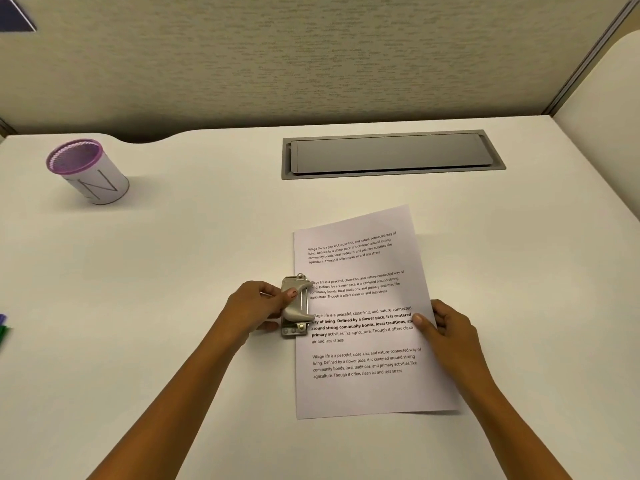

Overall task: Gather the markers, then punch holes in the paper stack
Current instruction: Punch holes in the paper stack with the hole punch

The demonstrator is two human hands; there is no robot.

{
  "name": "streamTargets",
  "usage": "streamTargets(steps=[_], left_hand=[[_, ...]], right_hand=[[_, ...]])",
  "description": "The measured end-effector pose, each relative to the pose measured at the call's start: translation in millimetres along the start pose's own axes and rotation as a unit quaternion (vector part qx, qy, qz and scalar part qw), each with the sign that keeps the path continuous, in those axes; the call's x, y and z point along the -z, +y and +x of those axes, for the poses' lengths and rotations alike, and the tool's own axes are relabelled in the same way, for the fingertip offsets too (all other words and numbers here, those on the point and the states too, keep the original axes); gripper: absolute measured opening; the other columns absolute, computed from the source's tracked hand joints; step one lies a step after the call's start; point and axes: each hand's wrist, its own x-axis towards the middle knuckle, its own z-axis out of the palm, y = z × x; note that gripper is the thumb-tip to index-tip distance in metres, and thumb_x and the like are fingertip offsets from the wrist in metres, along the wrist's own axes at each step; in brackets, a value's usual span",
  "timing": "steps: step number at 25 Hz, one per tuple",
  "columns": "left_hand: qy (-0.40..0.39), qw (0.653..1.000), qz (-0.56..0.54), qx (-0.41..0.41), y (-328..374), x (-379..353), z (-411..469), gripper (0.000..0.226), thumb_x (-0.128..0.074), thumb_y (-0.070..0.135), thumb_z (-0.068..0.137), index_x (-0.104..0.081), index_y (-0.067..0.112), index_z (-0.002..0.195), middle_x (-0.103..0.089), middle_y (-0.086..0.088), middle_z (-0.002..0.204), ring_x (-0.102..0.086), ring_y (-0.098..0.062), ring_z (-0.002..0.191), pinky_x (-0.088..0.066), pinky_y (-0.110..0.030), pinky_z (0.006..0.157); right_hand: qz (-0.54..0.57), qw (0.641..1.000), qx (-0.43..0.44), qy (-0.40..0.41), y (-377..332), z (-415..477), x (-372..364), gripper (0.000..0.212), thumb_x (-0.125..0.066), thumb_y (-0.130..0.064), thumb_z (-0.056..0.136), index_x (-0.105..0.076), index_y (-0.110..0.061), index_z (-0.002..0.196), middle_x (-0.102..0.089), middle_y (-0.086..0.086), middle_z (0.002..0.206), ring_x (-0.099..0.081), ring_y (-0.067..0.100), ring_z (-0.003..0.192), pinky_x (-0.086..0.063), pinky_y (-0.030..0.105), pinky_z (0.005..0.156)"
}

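Here the left hand grips the hole punch at the paper stack's left edge. The right hand's fingers pinch its right edge, mid-desk.

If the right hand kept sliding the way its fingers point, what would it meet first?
The right hand points left across the paper stack; the first thing in line looks to be the hole punch at the far edge, though depth is uncertain.

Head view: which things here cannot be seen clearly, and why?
- Markers: cut off by the left edge, only blurred purple and green tips show.
- Cup: its dark inside hides any contents.
- Hole punch: the left hand covers its left side; any holes underneath are hidden.
- Paper stack: sheet count unreadable.
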Motion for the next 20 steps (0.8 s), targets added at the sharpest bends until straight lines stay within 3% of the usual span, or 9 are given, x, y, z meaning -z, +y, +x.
streamTargets(steps=[6,10,13,16,20], left_hand=[[0.013,1.000,-0.006,0.012,3,-1,2,0.038,-0.078,0.019,0.076,-0.059,0.002,0.104,-0.066,-0.014,0.101,-0.066,-0.024,0.086,-0.057,-0.043,0.082],[0.045,0.996,0.080,-0.007,8,-4,11,0.025,-0.078,0.017,0.076,-0.066,0.004,0.093,-0.069,-0.017,0.102,-0.065,-0.032,0.100,-0.052,-0.046,0.093],[0.071,0.986,0.152,0.004,10,-13,20,0.019,-0.069,0.009,0.078,-0.067,-0.004,0.091,-0.071,-0.022,0.097,-0.068,-0.035,0.092,-0.055,-0.041,0.087],[0.075,0.978,0.196,0.016,7,-18,23,0.020,-0.064,0.012,0.079,-0.064,-0.003,0.091,-0.067,-0.013,0.081,-0.064,-0.031,0.081,-0.048,-0.030,0.066],[0.078,0.982,0.167,0.046,5,-13,30,0.016,-0.069,0.013,0.078,-0.063,0.002,0.088,-0.063,-0.013,0.081,-0.058,-0.028,0.077,-0.047,-0.030,0.071]], right_hand=[[-0.010,1.000,-0.008,-0.008,0,1,0,0.017,-0.060,-0.021,0.091,-0.063,-0.020,0.108,-0.071,-0.006,0.091,-0.068,0.010,0.078,-0.047,0.018,0.060],[-0.017,1.000,-0.008,-0.008,1,2,0,0.016,-0.060,-0.021,0.091,-0.063,-0.021,0.107,-0.070,-0.007,0.092,-0.066,0.004,0.078,-0.044,0.016,0.059],[-0.021,1.000,-0.009,-0.009,1,2,-1,0.016,-0.059,-0.023,0.092,-0.062,-0.021,0.108,-0.070,-0.006,0.095,-0.067,0.010,0.082,-0.047,0.019,0.062],[-0.015,1.000,-0.004,-0.009,2,2,-2,0.013,-0.059,-0.022,0.092,-0.062,-0.022,0.105,-0.070,-0.008,0.095,-0.068,0.008,0.082,-0.048,0.020,0.063],[-0.013,1.000,-0.001,-0.005,4,1,-2,0.012,-0.058,-0.021,0.093,-0.062,-0.024,0.104,-0.069,-0.013,0.092,-0.065,0.000,0.080,-0.043,0.012,0.058]])
